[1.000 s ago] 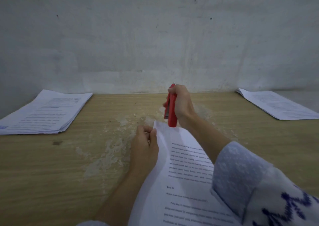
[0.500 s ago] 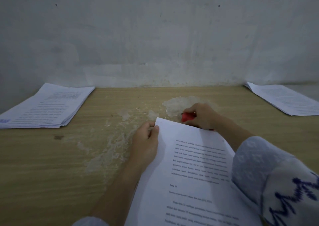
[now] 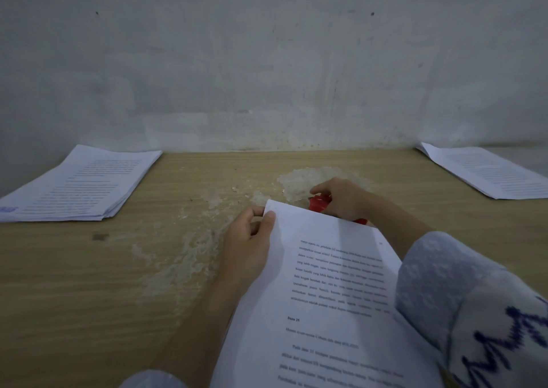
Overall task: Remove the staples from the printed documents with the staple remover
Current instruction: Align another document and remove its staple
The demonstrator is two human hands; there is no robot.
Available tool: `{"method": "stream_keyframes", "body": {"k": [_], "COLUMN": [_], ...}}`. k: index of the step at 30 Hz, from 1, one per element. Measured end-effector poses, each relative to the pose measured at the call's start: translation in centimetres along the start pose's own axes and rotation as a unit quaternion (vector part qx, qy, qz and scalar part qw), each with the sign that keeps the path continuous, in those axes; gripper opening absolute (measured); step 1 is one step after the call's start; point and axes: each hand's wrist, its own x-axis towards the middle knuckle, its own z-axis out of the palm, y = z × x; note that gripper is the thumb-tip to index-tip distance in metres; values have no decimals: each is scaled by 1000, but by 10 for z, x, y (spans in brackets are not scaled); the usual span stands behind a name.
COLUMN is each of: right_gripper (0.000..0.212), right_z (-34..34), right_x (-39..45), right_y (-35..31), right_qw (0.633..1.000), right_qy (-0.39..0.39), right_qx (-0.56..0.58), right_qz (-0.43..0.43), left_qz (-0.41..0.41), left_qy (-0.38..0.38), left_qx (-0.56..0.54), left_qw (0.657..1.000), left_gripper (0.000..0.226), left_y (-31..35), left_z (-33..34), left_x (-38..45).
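Red staple remover (image 3: 319,203) lies behind white printed document (image 3: 332,292).

Head view, close above table (image 3: 89,284), facing wall (image 3: 267,61).

Worn wooden table (image 3: 74,284) bears paper stacks left (image 3: 80,184), right (image 3: 486,169).

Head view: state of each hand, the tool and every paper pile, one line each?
left hand: pinches the document's top left corner
right hand: grips the staple remover
staple remover: low, at the table
document: front page flat
left stack: lying flat
right stack: lying flat
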Motion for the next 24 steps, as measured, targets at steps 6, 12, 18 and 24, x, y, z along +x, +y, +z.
{"method": "stream_keyframes", "body": {"k": [6,12,18,24], "right_gripper": [50,41,30,39], "right_z": [-1,-4,-13,-4], "right_x": [-1,-4,-10,-23], "right_y": [4,-8,-36,-54], "right_qw": [998,886,584,484], "right_qy": [50,201,119,13], "right_qx": [-1,415,802,873], "right_qz": [-25,-42,-42,-48], "left_qz": [-20,-27,-18,21], "left_qy": [-17,-20,-10,0], "left_qx": [-10,-4,-11,11], "left_qw": [1000,999,1000,1000], "left_gripper": [14,14,13,16], "left_y": [5,2,3,1], "left_z": [-1,-2,-1,-1], "left_x": [-1,0,-1,-2]}}
